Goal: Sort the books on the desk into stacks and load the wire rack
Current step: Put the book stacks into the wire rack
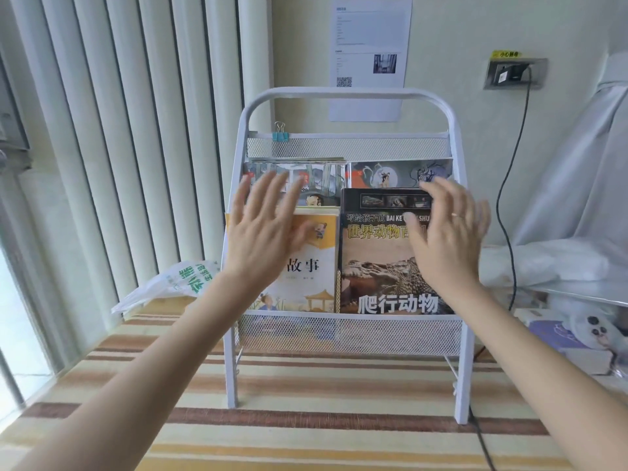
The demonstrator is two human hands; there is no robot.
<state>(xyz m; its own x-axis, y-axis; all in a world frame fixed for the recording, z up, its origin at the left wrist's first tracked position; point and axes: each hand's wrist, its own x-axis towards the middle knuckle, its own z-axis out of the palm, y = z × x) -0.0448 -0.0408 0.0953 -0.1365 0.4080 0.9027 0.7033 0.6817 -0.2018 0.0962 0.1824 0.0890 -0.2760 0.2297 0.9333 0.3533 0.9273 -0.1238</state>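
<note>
I've got my left hand (pixel 261 229) and right hand (pixel 448 232) both spread flat, holding nothing, in front of the white wire rack (pixel 346 331), where the yellow storybook (pixel 314 266) and crocodile reptile book (pixel 380 266) stand side by side in its lower pocket.

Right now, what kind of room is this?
Probably a bedroom or a small home room, not a lab: vertical blinds at a window, a striped cloth over the desk, white bedding-like fabric at right, and a wire rack holding children's books.
</note>
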